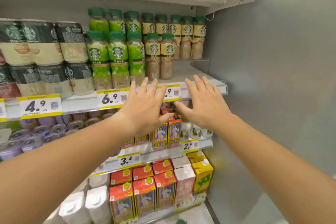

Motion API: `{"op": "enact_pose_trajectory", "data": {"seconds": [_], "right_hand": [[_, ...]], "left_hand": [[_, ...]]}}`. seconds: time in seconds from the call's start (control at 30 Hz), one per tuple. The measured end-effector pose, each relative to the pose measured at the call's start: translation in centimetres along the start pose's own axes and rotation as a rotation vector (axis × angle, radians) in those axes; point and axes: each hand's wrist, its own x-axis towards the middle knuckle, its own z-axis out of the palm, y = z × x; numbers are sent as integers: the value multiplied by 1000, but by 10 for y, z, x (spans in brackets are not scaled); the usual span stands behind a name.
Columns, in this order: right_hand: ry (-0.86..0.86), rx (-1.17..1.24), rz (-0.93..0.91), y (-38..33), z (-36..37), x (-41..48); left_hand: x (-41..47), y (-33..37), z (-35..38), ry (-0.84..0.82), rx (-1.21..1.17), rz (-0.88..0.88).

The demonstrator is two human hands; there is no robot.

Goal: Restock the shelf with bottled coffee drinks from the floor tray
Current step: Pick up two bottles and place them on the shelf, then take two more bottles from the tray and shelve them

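Bottled coffee drinks with green caps stand on the middle shelf (198,78): green-labelled bottles (116,56) on the left, tan-labelled bottles (160,54) beside them, with more tan ones (187,36) further back. A bare patch of shelf lies right of the two front tan bottles. My left hand (143,107) and my right hand (205,103) are both raised in front of the shelf edge, fingers spread, holding nothing. The floor tray is out of view.
Dark-labelled cans (41,54) fill the shelf's left part. Price tags (112,98) line the shelf edge. Lower shelves hold purple cans (32,136), small cartons (167,134), and red and yellow cartons (145,187). A grey side wall (272,78) closes the right.
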Motion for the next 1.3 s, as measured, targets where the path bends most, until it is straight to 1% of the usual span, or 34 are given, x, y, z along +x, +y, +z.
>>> {"op": "enact_pose_trajectory", "data": {"seconds": [0.13, 0.2, 0.27, 0.4, 0.5, 0.63, 0.77, 0.9, 1.0, 1.1, 1.17, 1.23, 1.3], "right_hand": [[-14, -54, 40, -17, 33, -74], [-79, -86, 42, -22, 60, -109], [-160, -106, 36, -24, 84, -137], [-206, -81, -2, -20, 133, -172], [-276, -37, -24, -13, 183, -207], [-395, 26, -58, 0, 259, -276], [-502, 114, -68, 5, 315, -336], [-515, 218, -72, -6, 339, -380], [-534, 302, -71, -16, 351, -402], [-495, 377, -69, -29, 358, -408], [-535, 468, 20, -38, 364, -405], [-564, 579, 225, -47, 373, -401], [-562, 638, 435, -54, 386, -397]], "left_hand": [[-47, 14, 31, 43, -31, 127], [-72, 23, 52, 50, -62, 185], [-96, 36, 75, 18, -76, 213], [-135, 66, 127, -43, -104, 161], [-170, 96, 178, -171, -110, 99], [-237, 139, 253, -332, -122, 37], [-301, 166, 305, -490, -174, -99], [-353, 178, 332, -549, -273, -220], [-380, 187, 350, -586, -467, -368], [-393, 197, 366, -636, -669, -534], [-395, 204, 377, -608, -800, -633], [-394, 210, 390, -586, -915, -731], [-392, 213, 402, -569, -990, -812]]}}
